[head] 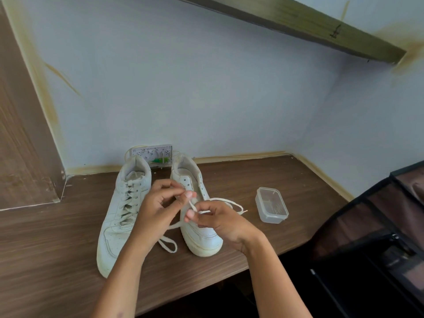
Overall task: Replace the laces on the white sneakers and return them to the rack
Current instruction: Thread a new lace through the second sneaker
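From the head view, two white sneakers stand side by side on a wooden desk (46,249), toes toward the person. The left sneaker (119,216) is fully laced; the right sneaker (197,216) has bare eyelets. Above it, the left hand (158,207) and right hand (213,219) each pinch a loose cream lace (169,245) with curled fingers. A clear lidded plastic container (271,205) sits near the right sneaker.
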